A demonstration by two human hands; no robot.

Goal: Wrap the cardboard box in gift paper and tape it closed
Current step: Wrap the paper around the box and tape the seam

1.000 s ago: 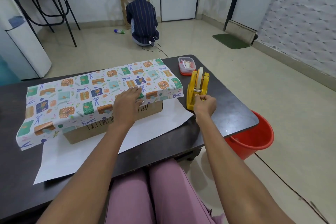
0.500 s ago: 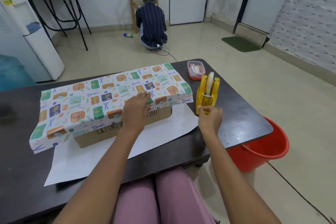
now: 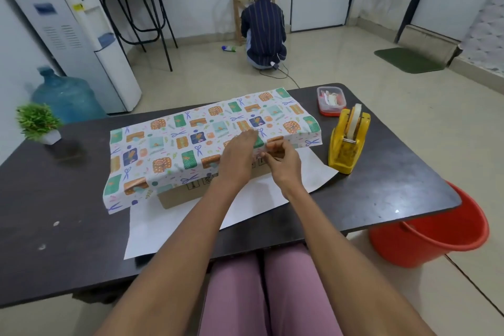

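Observation:
The cardboard box (image 3: 180, 195) lies on the dark table (image 3: 68, 226), with patterned gift paper (image 3: 174, 144) folded over its top and hanging down its front. The paper's white underside (image 3: 169, 229) spreads on the table in front of the box. My left hand (image 3: 238, 155) presses flat on the paper at the box's front top edge. Right beside it, my right hand (image 3: 283, 163) has its fingertips pinched together at the paper's edge on a small clear strip of tape that is hard to make out. The yellow tape dispenser (image 3: 346, 142) stands to the right of the box.
A small plastic container (image 3: 330, 99) with a red base sits behind the dispenser. A potted plant (image 3: 38, 123) stands at the table's far left. A red bucket (image 3: 436, 237) is on the floor by the right table edge. A person (image 3: 263, 24) crouches by the far wall.
My right hand has left the tape dispenser and moved left to the paper's edge beside my left hand. My left hand has stayed pressed on the paper.

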